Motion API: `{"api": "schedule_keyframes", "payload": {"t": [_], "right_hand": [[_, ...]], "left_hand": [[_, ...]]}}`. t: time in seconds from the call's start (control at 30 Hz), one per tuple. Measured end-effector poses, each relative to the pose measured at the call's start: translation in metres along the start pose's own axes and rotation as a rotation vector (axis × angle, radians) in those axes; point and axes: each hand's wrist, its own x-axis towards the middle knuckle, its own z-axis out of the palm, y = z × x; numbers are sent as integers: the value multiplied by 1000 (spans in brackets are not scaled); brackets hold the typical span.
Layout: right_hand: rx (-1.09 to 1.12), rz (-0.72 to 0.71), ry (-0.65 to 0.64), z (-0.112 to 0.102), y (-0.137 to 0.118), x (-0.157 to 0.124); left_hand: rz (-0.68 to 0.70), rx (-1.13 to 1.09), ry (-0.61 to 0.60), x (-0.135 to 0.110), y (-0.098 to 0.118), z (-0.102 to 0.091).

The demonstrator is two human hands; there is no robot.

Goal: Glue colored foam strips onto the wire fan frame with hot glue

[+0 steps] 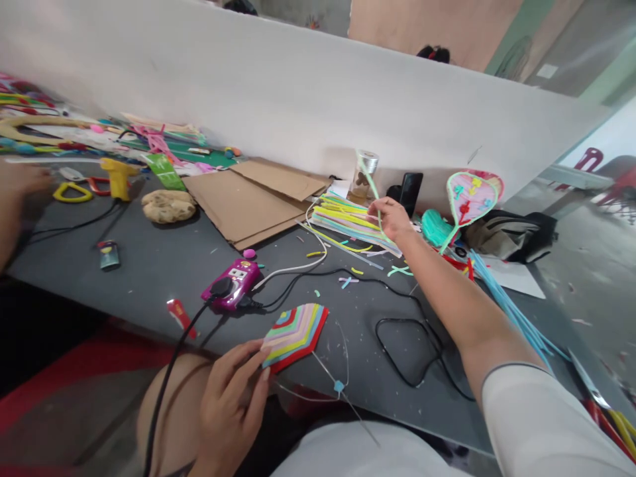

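Observation:
My left hand (231, 397) pinches the near edge of a flat hexagonal piece (294, 333) made of striped coloured bands, at the table's front edge. My right hand (390, 218) is stretched out far across the table, its fingers closed on a thin pale green strip (370, 185) that rises toward a small jar (365, 175). Right under that hand lies a stack of coloured strips (348, 222). A thin wire with a blue bead (338, 385) hangs off the table edge near the hexagon.
A purple power strip (233, 283) with black and white cables sits mid-table. Cardboard sheets (248, 199), a yellow glue gun (118, 177), a stone-like lump (167, 205), a decorated racket shape (470, 195) and blue strips (501, 298) lie around. A white partition (298, 93) backs the table. Another person's hand (20, 182) is at left.

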Motion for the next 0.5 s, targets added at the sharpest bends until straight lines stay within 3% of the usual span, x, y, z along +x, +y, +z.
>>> {"api": "schedule_keyframes", "payload": {"t": [0.13, 0.23, 0.3, 0.37, 0.5], "right_hand": [[43, -62, 81, 22, -14, 17], [127, -113, 100, 43, -44, 28], [158, -127, 53, 57, -64, 16], [54, -193, -124, 66, -76, -16], [-435, -326, -593, 61, -77, -125]], "left_hand": [[5, -13, -16, 1, -3, 1], [-23, -18, -15, 1, 0, 4], [-69, -40, -15, 3, 4, 2], [-166, -91, -14, 7, 9, -4], [-493, -238, 95, 22, 17, -23]]}}
